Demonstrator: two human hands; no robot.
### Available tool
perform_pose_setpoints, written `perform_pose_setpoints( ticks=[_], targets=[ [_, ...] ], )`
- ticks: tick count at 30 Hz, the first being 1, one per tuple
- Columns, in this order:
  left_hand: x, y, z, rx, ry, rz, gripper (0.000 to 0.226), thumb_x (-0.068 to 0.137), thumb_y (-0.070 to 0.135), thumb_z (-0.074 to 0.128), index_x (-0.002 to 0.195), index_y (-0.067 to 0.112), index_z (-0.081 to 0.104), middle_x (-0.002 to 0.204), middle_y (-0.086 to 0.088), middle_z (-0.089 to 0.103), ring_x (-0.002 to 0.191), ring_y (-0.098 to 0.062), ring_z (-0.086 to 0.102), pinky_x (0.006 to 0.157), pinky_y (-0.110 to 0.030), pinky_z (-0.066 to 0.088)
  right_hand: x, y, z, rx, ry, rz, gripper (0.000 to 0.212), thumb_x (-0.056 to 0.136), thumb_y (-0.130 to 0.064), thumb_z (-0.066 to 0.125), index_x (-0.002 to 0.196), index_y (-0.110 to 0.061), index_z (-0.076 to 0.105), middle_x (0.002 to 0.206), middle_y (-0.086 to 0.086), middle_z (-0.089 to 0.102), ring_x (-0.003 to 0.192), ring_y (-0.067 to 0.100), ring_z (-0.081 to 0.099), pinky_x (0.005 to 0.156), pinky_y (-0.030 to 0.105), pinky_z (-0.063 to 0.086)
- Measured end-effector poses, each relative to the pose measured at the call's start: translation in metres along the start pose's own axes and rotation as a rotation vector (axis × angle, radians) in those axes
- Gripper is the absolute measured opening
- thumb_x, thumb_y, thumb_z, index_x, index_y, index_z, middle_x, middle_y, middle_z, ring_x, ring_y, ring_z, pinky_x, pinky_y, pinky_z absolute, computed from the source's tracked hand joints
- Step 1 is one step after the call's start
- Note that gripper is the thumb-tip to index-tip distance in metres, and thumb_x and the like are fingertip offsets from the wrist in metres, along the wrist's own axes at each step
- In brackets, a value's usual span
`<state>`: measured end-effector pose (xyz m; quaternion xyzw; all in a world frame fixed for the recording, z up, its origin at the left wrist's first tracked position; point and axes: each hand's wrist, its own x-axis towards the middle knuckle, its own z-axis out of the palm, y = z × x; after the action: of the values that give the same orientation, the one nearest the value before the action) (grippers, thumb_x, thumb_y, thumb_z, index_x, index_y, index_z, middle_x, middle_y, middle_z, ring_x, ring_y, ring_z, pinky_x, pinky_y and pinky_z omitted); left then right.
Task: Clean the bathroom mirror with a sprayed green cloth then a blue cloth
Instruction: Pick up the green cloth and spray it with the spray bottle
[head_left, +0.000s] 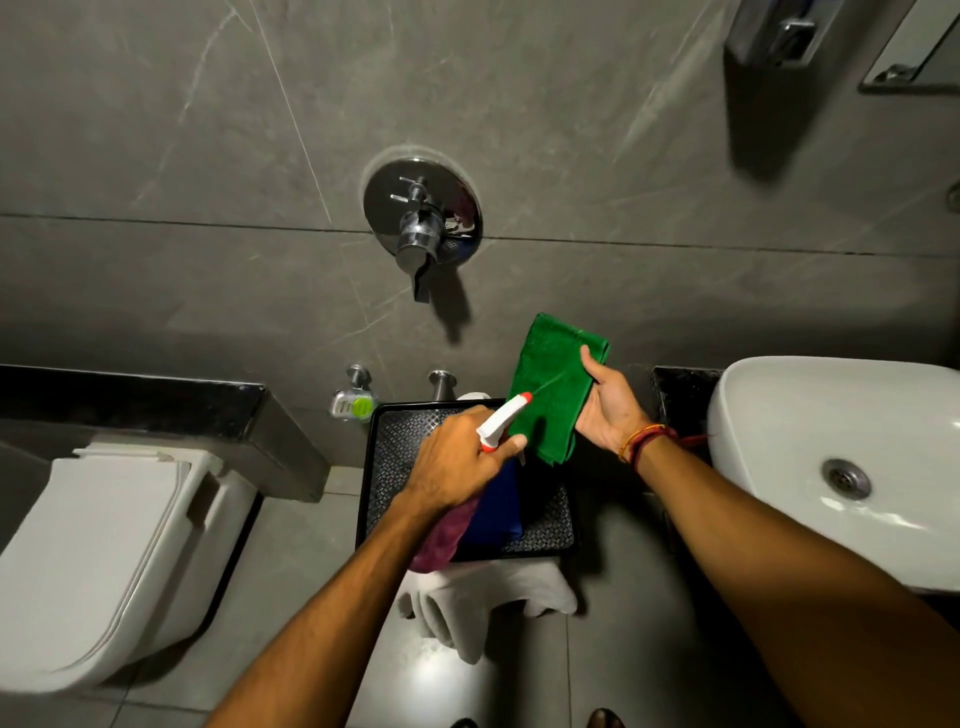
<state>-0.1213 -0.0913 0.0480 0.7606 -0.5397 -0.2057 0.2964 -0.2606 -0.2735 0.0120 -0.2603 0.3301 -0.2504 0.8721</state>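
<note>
Green cloth (550, 384) in right grip (610, 410), seemingly folded.

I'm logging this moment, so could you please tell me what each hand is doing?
Left hand: closed on the spray bottle.
Right hand: holding the green cloth.

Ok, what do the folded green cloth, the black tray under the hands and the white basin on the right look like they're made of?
Folded green cloth: soft napped fabric, likely microfibre; matte and drooping. Black tray: probably moulded plastic, with an embossed diamond grid and thin raised rim. White basin: glazed ceramic by its look, smooth with glossy highlights.
</note>
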Motion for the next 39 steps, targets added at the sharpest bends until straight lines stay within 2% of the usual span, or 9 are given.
perform_pose_setpoints(
  ticks=[7, 13, 20, 23, 25, 28, 31, 35, 39],
  targets=[
    [-0.008, -0.017, -0.009, 0.044, -0.045, -0.074, 0.043, 0.092, 0.055, 0.064, 0.086, 0.013, 0.062, 0.078, -0.003, 0.065, 0.077, -0.029, 0.063, 0.071, -0.039, 0.052, 0.003, 0.002, -0.001, 0.011, 0.006, 0.011, 0.053, 0.102, -0.046, 0.043, 0.135, -0.008, 0.059, 0.122, 0.014, 0.072, 0.109, 0.029, 0.072, 0.094, 0.049, 0.054],
    [-0.006, -0.016, -0.006, 0.111, -0.109, -0.039, 0.047, 0.093, 0.059, 0.061, 0.066, 0.025, 0.044, 0.067, 0.003, 0.053, 0.07, -0.028, 0.059, 0.07, -0.038, 0.052, 0.006, 0.009, 0.001, 0.021, -0.006, 0.016, 0.051, 0.102, -0.046, 0.043, 0.13, -0.008, 0.062, 0.119, 0.014, 0.074, 0.107, 0.03, 0.073, 0.085, 0.045, 0.06],
    [-0.009, -0.05, -0.009, -0.149, 0.103, -0.202, 0.037, 0.091, 0.053, 0.068, 0.098, 0.017, 0.066, 0.089, -0.004, 0.072, 0.083, -0.028, 0.069, 0.079, -0.045, 0.06, 0.007, 0.01, 0.002, -0.02, 0.001, 0.028, 0.05, 0.102, -0.047, 0.042, 0.126, -0.009, 0.064, 0.114, 0.013, 0.076, 0.104, 0.028, 0.074, 0.093, 0.049, 0.053],
    [-0.015, -0.076, -0.011, -0.297, 0.268, -0.249, 0.017, 0.091, 0.043, 0.074, 0.097, 0.029, 0.065, 0.088, 0.004, 0.071, 0.08, -0.009, 0.067, 0.082, -0.035, 0.059, 0.006, 0.013, 0.0, -0.025, 0.013, 0.028, 0.05, 0.102, -0.047, 0.043, 0.128, -0.009, 0.064, 0.116, 0.013, 0.075, 0.105, 0.028, 0.074, 0.096, 0.05, 0.052],
    [-0.025, -0.09, -0.006, -0.347, 0.301, -0.242, 0.014, 0.091, 0.039, 0.074, 0.097, 0.041, 0.062, 0.09, 0.012, 0.067, 0.08, 0.008, 0.064, 0.077, -0.01, 0.053, 0.005, 0.016, -0.002, -0.024, 0.021, 0.033, 0.049, 0.102, -0.046, 0.043, 0.126, -0.01, 0.064, 0.116, 0.013, 0.075, 0.104, 0.028, 0.074, 0.096, 0.051, 0.052],
    [-0.037, -0.1, 0.004, -0.39, 0.298, -0.313, 0.025, 0.091, 0.037, 0.075, 0.112, 0.036, 0.061, 0.095, 0.02, 0.064, 0.084, 0.018, 0.062, 0.075, -0.002, 0.046, 0.004, 0.021, -0.005, -0.017, 0.029, 0.035, 0.047, 0.102, -0.046, 0.043, 0.123, -0.01, 0.066, 0.113, 0.013, 0.076, 0.102, 0.028, 0.075, 0.094, 0.05, 0.053],
    [-0.041, -0.104, 0.004, -0.439, 0.328, -0.382, 0.045, 0.089, 0.033, 0.078, 0.131, 0.028, 0.061, 0.103, 0.011, 0.068, 0.088, 0.004, 0.065, 0.089, -0.017, 0.05, 0.003, 0.023, -0.003, -0.02, 0.04, 0.036, 0.047, 0.102, -0.046, 0.044, 0.121, -0.01, 0.067, 0.114, 0.013, 0.076, 0.101, 0.028, 0.075, 0.093, 0.051, 0.053],
    [-0.039, -0.113, -0.009, -0.392, 0.092, -0.319, 0.082, 0.077, 0.028, 0.089, 0.143, 0.041, 0.042, 0.123, 0.04, 0.053, 0.103, 0.033, 0.053, 0.086, 0.008, 0.038, -0.001, 0.021, 0.008, -0.018, 0.041, 0.032, 0.047, 0.102, -0.046, 0.045, 0.121, -0.01, 0.067, 0.111, 0.013, 0.077, 0.098, 0.028, 0.076, 0.091, 0.051, 0.053],
    [-0.034, -0.118, -0.053, -0.154, -0.341, -0.303, 0.131, 0.06, -0.002, 0.094, 0.164, 0.02, 0.016, 0.151, 0.009, 0.043, 0.144, -0.017, 0.045, 0.112, -0.023, 0.038, -0.013, 0.007, 0.032, -0.015, 0.027, 0.011, 0.047, 0.101, -0.046, 0.045, 0.117, -0.009, 0.068, 0.108, 0.013, 0.078, 0.096, 0.028, 0.077, 0.09, 0.05, 0.053]
  ],
)
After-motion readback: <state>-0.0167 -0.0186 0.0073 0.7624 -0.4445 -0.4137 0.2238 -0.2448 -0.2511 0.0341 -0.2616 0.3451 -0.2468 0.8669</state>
